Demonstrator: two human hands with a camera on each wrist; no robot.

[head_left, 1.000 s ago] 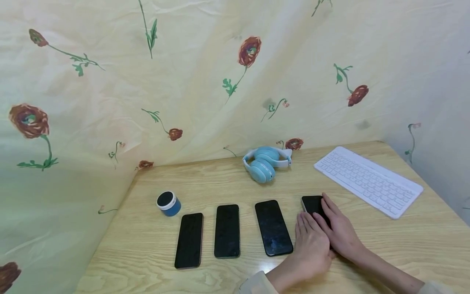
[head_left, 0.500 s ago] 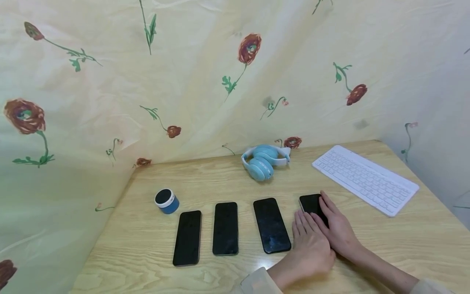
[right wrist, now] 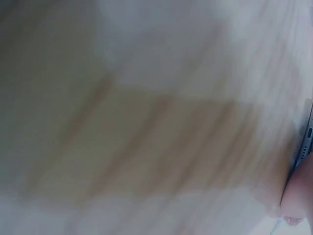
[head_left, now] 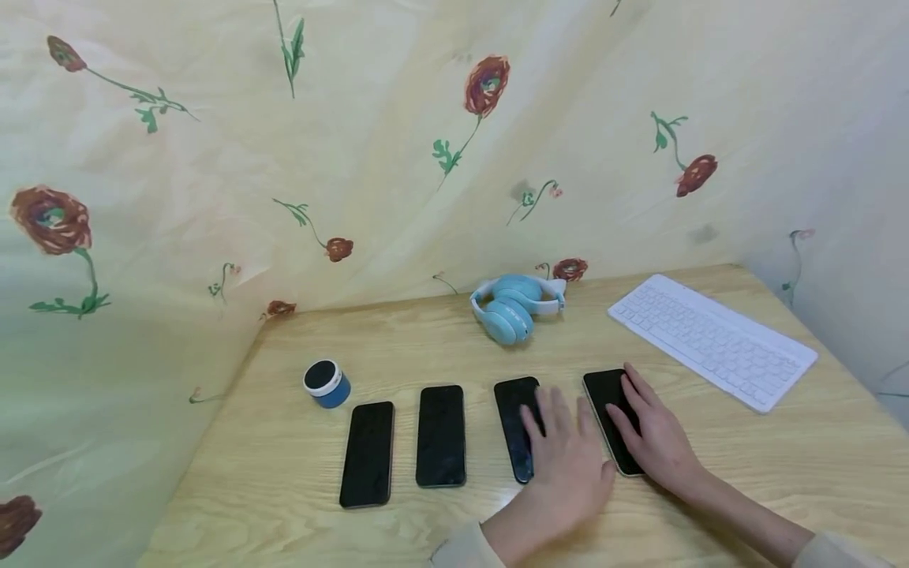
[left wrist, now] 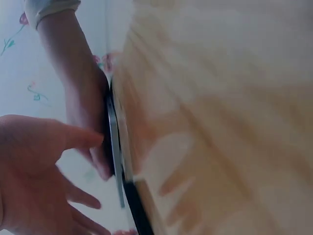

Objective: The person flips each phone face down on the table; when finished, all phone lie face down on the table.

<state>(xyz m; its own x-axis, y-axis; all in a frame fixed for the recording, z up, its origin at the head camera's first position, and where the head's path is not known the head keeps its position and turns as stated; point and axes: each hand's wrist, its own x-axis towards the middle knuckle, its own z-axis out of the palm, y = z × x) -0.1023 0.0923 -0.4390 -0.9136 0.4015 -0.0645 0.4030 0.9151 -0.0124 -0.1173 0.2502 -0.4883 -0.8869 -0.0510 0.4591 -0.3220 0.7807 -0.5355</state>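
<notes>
Several black-screened phones lie face up in a row on the wooden table. My left hand [head_left: 568, 461] is spread over the lower right of the third phone [head_left: 516, 422], covering part of it; whether it touches is unclear. My right hand [head_left: 656, 442] rests on the right side of the rightmost phone [head_left: 611, 414], its thumb across the screen. In the left wrist view, the rightmost phone's pale edge [left wrist: 115, 139] shows beside the right hand [left wrist: 85, 105]. The leftmost phone [head_left: 367, 455] and the second phone [head_left: 440, 436] are untouched.
Behind the row are folded light-blue headphones [head_left: 511, 308]. A white keyboard [head_left: 713, 339] lies angled at the right. A small blue-and-white round speaker [head_left: 327, 384] stands at the back left of the wooden table [head_left: 270, 473]. Floral cloth [head_left: 398, 158] hangs behind and at the sides.
My left hand has lifted off the rightmost phone and moved left over the third phone, its fingers spreading. My right hand has stayed on the rightmost phone, which now shows more of its screen.
</notes>
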